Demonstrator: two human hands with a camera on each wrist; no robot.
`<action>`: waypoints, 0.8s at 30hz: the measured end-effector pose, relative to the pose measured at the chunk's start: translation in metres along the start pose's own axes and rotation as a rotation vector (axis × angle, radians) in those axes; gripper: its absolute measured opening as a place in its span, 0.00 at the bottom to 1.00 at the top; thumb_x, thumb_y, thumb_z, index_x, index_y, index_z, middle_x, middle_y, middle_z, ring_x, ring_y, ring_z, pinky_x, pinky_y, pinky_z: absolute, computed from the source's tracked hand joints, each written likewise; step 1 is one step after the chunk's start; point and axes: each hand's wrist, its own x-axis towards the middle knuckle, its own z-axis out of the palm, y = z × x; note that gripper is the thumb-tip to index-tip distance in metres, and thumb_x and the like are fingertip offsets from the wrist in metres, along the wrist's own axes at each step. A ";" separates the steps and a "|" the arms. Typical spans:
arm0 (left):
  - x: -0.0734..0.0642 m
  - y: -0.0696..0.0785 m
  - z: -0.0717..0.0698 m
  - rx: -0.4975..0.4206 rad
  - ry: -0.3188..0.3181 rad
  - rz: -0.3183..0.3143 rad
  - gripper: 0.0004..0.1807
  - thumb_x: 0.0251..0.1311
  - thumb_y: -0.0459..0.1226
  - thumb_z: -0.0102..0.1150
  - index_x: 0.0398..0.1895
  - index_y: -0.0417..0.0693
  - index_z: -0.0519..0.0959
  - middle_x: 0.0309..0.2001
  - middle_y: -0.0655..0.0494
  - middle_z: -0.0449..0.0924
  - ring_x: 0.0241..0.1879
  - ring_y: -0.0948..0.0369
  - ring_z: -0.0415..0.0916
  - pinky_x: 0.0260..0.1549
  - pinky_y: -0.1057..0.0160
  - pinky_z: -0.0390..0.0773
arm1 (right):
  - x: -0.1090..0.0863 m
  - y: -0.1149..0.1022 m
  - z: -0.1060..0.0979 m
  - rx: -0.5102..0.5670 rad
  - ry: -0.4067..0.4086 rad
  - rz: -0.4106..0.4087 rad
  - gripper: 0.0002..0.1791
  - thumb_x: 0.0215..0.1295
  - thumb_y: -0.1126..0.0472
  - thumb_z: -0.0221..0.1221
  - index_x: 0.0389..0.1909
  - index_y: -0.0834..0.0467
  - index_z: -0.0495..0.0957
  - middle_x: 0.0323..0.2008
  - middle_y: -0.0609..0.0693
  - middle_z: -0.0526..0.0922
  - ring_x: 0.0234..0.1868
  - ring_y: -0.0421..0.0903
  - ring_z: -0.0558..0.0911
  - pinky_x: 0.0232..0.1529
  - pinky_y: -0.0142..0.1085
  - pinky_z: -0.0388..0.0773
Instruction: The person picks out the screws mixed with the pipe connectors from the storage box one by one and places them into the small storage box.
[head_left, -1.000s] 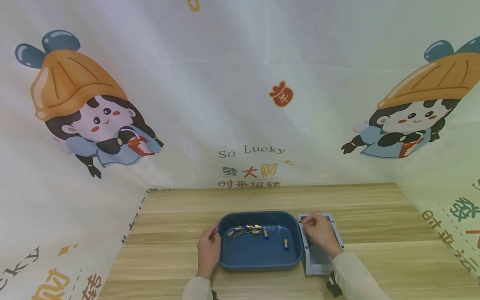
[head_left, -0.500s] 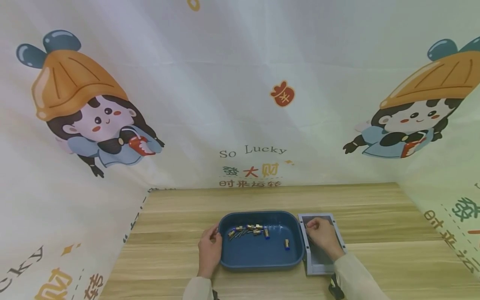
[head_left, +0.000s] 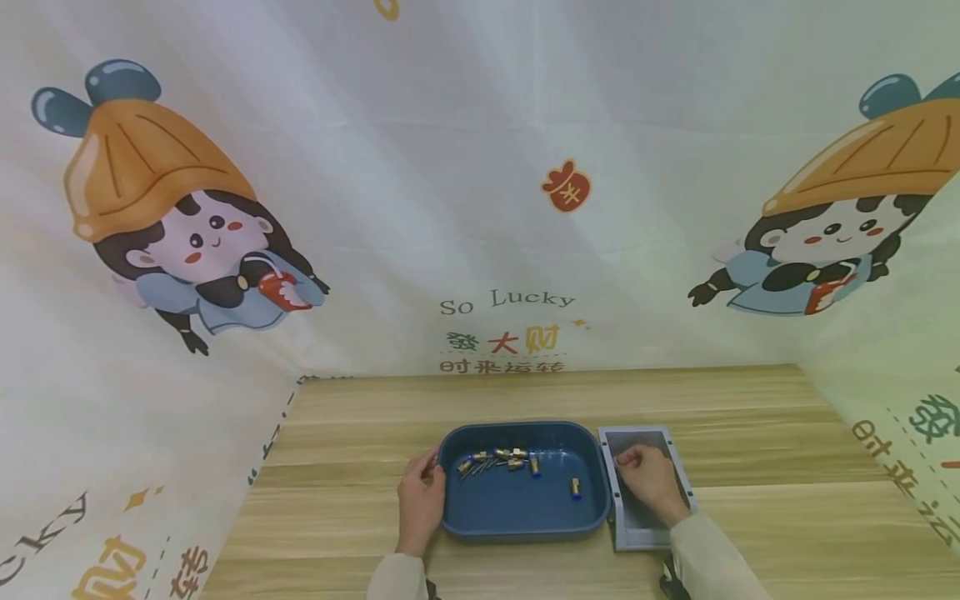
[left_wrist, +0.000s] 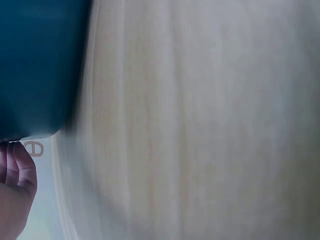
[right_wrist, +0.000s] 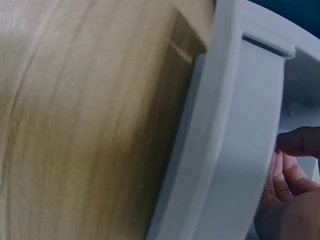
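My left hand point(head_left: 422, 500) grips the left rim of a blue plastic basin point(head_left: 525, 531); in the left wrist view its curled fingers point(left_wrist: 22, 165) meet the basin's wall. Toward the back left of the basin lie several brass fittings point(head_left: 516, 465) with blue ends, mixed with thin screws point(head_left: 483, 468). One more fitting point(head_left: 575, 488) lies apart at the right. My right hand point(head_left: 652, 482) is inside a shallow grey tray point(head_left: 643, 540). Thumb and fingertips pinch something tiny and thin, mostly hidden; I cannot tell its kind. A small piece point(right_wrist: 291, 109) lies behind the thumb in the right wrist view.
Basin and tray stand side by side on a wood-grain table point(head_left: 345, 467). A printed cloth point(head_left: 480, 208) with cartoon figures rises at the back and both sides. The tray's raised wall point(right_wrist: 240, 125) stands between the right wrist camera and the fingers.
My right hand has drawn back slightly from the tray's far left corner toward its middle, fingertips still together. The left hand keeps its hold on the basin, and the fittings lie the same.
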 end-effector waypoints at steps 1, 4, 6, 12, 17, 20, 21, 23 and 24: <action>0.000 0.000 0.000 -0.003 0.000 0.000 0.17 0.54 0.28 0.50 0.49 0.40 0.76 0.38 0.49 0.76 0.38 0.59 0.72 0.37 0.65 0.73 | 0.000 0.001 0.001 -0.003 0.002 -0.002 0.04 0.47 0.65 0.57 0.22 0.62 0.77 0.19 0.51 0.78 0.20 0.42 0.73 0.23 0.34 0.68; 0.000 0.000 0.000 -0.006 0.007 0.009 0.17 0.54 0.28 0.51 0.48 0.40 0.76 0.38 0.49 0.76 0.38 0.58 0.72 0.36 0.64 0.73 | -0.001 0.004 0.003 -0.009 0.010 -0.007 0.03 0.46 0.66 0.57 0.21 0.62 0.78 0.19 0.51 0.79 0.20 0.42 0.73 0.23 0.34 0.68; 0.000 -0.001 0.000 -0.007 0.009 0.017 0.17 0.53 0.28 0.51 0.48 0.39 0.76 0.38 0.49 0.76 0.38 0.58 0.72 0.36 0.64 0.73 | -0.001 0.005 0.004 -0.012 0.013 -0.005 0.03 0.46 0.66 0.57 0.21 0.62 0.78 0.19 0.52 0.79 0.20 0.42 0.73 0.22 0.34 0.68; 0.000 -0.001 0.000 -0.020 0.001 0.005 0.17 0.54 0.29 0.51 0.49 0.40 0.76 0.39 0.49 0.76 0.38 0.59 0.72 0.36 0.66 0.73 | -0.002 0.009 0.006 -0.022 0.015 -0.004 0.03 0.46 0.66 0.57 0.20 0.62 0.78 0.19 0.52 0.79 0.20 0.42 0.73 0.23 0.34 0.68; 0.000 0.000 -0.001 -0.026 -0.004 -0.005 0.17 0.54 0.29 0.50 0.49 0.41 0.76 0.39 0.50 0.76 0.39 0.59 0.72 0.37 0.65 0.73 | -0.004 0.010 0.007 -0.011 0.001 -0.023 0.03 0.46 0.68 0.56 0.21 0.63 0.78 0.19 0.53 0.79 0.20 0.43 0.73 0.22 0.35 0.68; 0.001 -0.001 0.000 -0.028 -0.008 -0.006 0.17 0.54 0.29 0.50 0.49 0.41 0.76 0.39 0.50 0.76 0.39 0.59 0.72 0.38 0.64 0.73 | -0.004 0.010 0.008 -0.006 -0.006 -0.025 0.03 0.45 0.69 0.56 0.21 0.64 0.78 0.19 0.54 0.79 0.19 0.43 0.72 0.21 0.34 0.67; 0.001 -0.001 0.000 -0.031 -0.008 -0.012 0.17 0.54 0.29 0.50 0.49 0.41 0.76 0.39 0.50 0.76 0.39 0.60 0.72 0.38 0.65 0.73 | -0.005 0.011 0.008 -0.005 -0.007 -0.024 0.03 0.45 0.69 0.56 0.21 0.64 0.78 0.19 0.54 0.79 0.19 0.42 0.72 0.21 0.34 0.67; 0.001 -0.002 0.000 -0.031 -0.010 -0.011 0.17 0.54 0.29 0.50 0.49 0.41 0.76 0.38 0.50 0.76 0.39 0.60 0.72 0.38 0.65 0.73 | -0.005 0.012 0.009 -0.002 -0.008 -0.015 0.03 0.44 0.70 0.56 0.21 0.65 0.78 0.18 0.53 0.79 0.19 0.42 0.72 0.21 0.33 0.67; 0.001 -0.002 0.000 -0.031 -0.009 -0.009 0.17 0.54 0.29 0.50 0.49 0.41 0.76 0.38 0.50 0.76 0.39 0.59 0.72 0.38 0.65 0.73 | -0.005 0.012 0.009 -0.002 -0.008 -0.012 0.03 0.44 0.70 0.55 0.21 0.65 0.78 0.18 0.53 0.78 0.19 0.42 0.72 0.21 0.33 0.67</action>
